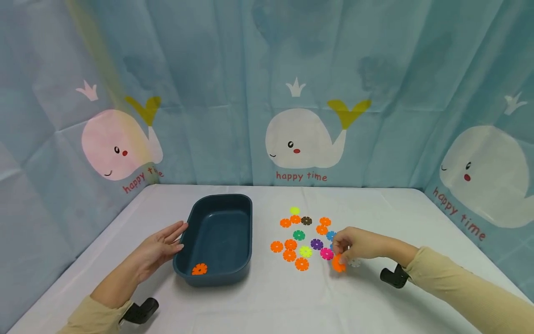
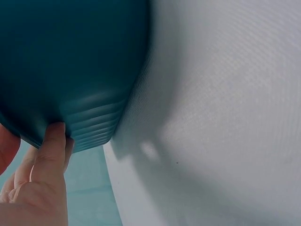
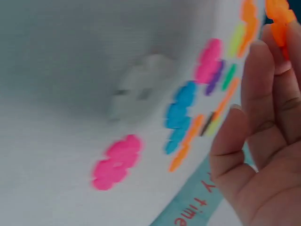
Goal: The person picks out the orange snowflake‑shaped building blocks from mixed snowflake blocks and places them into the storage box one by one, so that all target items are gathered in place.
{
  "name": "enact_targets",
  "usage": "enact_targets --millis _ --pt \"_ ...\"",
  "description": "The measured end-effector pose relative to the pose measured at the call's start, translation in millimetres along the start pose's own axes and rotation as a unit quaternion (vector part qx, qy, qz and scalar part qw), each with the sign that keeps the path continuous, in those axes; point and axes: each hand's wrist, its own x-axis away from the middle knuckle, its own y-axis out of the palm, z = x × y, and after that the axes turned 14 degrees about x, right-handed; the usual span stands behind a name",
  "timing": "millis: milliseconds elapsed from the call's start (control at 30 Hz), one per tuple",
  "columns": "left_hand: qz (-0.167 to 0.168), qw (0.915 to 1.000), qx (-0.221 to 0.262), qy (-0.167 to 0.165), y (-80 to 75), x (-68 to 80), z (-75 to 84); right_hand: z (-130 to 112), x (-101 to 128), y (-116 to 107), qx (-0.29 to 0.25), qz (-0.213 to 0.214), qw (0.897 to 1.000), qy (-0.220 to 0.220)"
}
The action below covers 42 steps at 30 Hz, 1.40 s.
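While one orange disc (image 1: 199,269) lies in the bin (image 1: 246,218), seven dot the table (image 1: 267,301).

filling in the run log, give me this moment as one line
left hand: flat against dark blue tub | right hand: pinching orange disc | tub: one orange disc inside | loose discs: on table

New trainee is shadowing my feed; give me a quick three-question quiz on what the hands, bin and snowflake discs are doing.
1. True or false: the blue bin is empty.
2. What colour disc does the right hand pinch? A pink, B orange, C green.
3. Which hand rests against the bin's side?

Key:
1. False: one orange disc in the bin.
2. B: the held orange disc.
3. The left hand, fingers straight against the outer wall.
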Motion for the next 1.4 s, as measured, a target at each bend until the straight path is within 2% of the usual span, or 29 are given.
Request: enact_targets --millis 167,300,433,900,1400 --pt "0.003 1.0 -0.008 0.001 -2.2 3.4 -0.6 -11.9 -5.0 -8.0 -0.076 0.033 0.995 0.048" --pt "-0.001 0.9999 -0.012 0.007 -1.2 3.3 -0.4 -21.6 -8.5 -14.4 -0.105 0.059 0.988 0.092" --pt "0.0 0.9998 -0.015 0.011 1.1 2.6 -0.4 -29.4 -13.3 -18.9 -0.118 0.067 0.984 0.115" --pt "0.004 0.9998 -0.01 0.014 3.6 4.5 -0.4 -43.2 -36.4 -23.3 -0.182 0.077 0.97 0.145" --pt "-0.004 0.9998 -0.013 0.017 2.9 5.1 0.1 -58.9 -54.1 -25.9 -0.228 0.08 0.962 0.128"
